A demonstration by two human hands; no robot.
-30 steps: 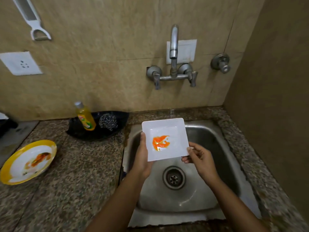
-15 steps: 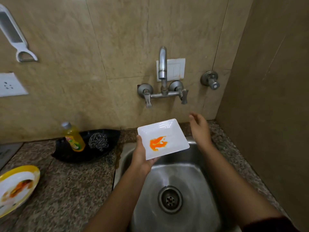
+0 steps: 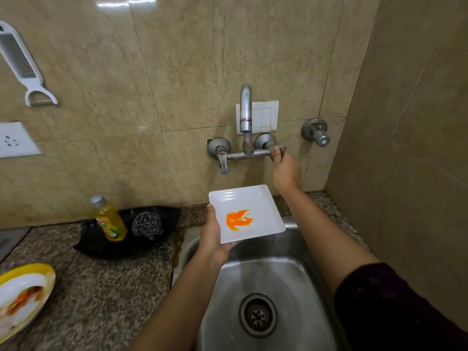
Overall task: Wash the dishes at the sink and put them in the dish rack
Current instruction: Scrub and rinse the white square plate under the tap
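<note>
White grater (image 3: 19, 59) hanging on the wall at your left, socket (image 3: 15, 140) below it, switch plate (image 3: 264, 116) and valve (image 3: 316, 133) further right.

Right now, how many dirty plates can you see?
2. A white square plate is held by the left hand above the sink. A yellow-rimmed round plate lies on the counter at far left, partly cut off. Others may be out of view.
</note>
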